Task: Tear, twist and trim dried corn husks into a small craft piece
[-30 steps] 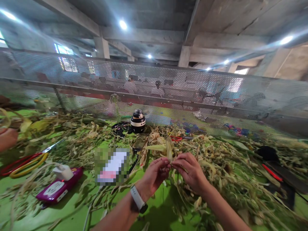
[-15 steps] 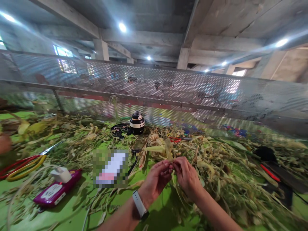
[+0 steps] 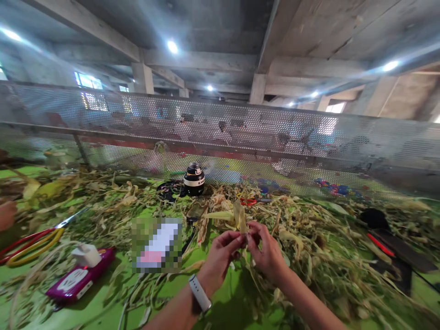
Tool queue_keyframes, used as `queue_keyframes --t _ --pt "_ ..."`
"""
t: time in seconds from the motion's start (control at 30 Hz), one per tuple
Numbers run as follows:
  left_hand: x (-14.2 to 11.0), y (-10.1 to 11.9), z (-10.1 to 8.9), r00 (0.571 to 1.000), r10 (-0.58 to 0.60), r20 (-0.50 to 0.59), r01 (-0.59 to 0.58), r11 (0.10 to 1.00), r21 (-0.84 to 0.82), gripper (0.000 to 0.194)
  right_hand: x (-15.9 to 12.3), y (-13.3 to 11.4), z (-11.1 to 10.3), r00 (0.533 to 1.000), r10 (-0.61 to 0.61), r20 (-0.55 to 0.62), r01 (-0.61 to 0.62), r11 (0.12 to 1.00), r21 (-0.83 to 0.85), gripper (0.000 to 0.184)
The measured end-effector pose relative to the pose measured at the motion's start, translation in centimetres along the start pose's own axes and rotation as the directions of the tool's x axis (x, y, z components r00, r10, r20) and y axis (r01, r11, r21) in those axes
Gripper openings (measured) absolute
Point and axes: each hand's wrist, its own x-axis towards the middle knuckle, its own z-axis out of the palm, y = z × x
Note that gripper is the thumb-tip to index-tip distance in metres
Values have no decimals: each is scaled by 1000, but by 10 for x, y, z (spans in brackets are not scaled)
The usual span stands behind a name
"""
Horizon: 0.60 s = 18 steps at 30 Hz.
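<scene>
My left hand [image 3: 220, 256], with a white-banded watch [image 3: 199, 293] at the wrist, is closed in a pinch on the lower end of a dried yellow-green leaf [image 3: 239, 215]. From the other side, my right hand [image 3: 266, 252] grips the same leaf, thumb and fingertips together. The leaf stands up above my fingers, and its pinched end is hidden by them. Behind it lies a pale pointed leaf [image 3: 220, 214]. More withered stems and leaves [image 3: 309, 247] spread around both hands over a green surface [image 3: 237, 305].
Left of my hands lie a blurred-out phone [image 3: 160, 243], a purple power strip [image 3: 80, 277] and red-and-yellow-handled scissors [image 3: 37, 243]. A black round container [image 3: 194, 179] stands behind. Another person's hand [image 3: 7, 214] shows at the left edge. A perforated metal screen [image 3: 213, 133] crosses the back.
My fingers have shifted slightly on the leaf, the right hand's index finger lifting a little. The upright leaf has turned a bit. The view has tilted slightly.
</scene>
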Motion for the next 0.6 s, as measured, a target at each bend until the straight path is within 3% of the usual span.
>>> queue_keyframes --t 0.17,0.33,0.47,0.6 --pt "2 0 -1 1000 20 12 -18 993 -113 22 5 1 -8 997 -16 75 8 995 103 15" --pt "2 0 0 997 -62 55 73 973 -219 18 8 6 -10 991 -102 85 86 982 170 11" --pt "0 1 1 989 -136 66 148 954 -261 16 7 8 -8 980 -184 75 173 976 129 11" --pt "-2 -1 2 989 -132 74 146 956 -253 16 4 4 -5 990 -131 58 131 991 9 12"
